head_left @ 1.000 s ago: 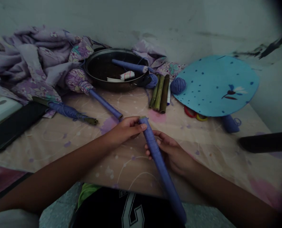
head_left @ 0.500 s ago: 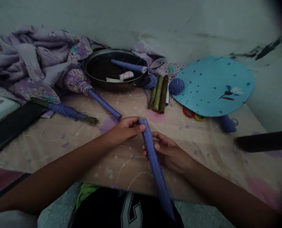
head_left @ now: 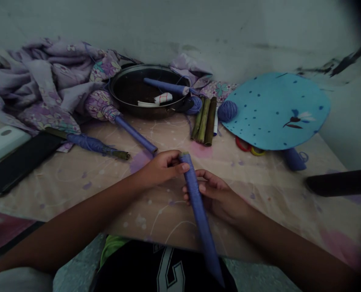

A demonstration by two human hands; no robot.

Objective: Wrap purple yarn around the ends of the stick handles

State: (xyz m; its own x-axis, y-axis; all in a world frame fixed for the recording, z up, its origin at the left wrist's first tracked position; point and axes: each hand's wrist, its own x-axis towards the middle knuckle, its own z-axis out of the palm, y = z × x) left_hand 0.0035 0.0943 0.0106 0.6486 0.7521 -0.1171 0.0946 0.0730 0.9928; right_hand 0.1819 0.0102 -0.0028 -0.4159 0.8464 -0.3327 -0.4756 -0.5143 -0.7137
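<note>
Wrapped stick (head_left: 199, 211) held by left hand (head_left: 162, 167), right hand (head_left: 218, 194).
Seemingly near-fully covered; beyond the grip, bare sticks (head_left: 203, 121) are seen unwrapped.

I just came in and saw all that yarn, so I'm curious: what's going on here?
The left hand pinches a yarn-wrapped stick near its upper end, while the right hand holds it lower down. The stick slants toward the person's lap. Farther back on the table are a dark pan, some bare stems and a ball of yarn.
</note>
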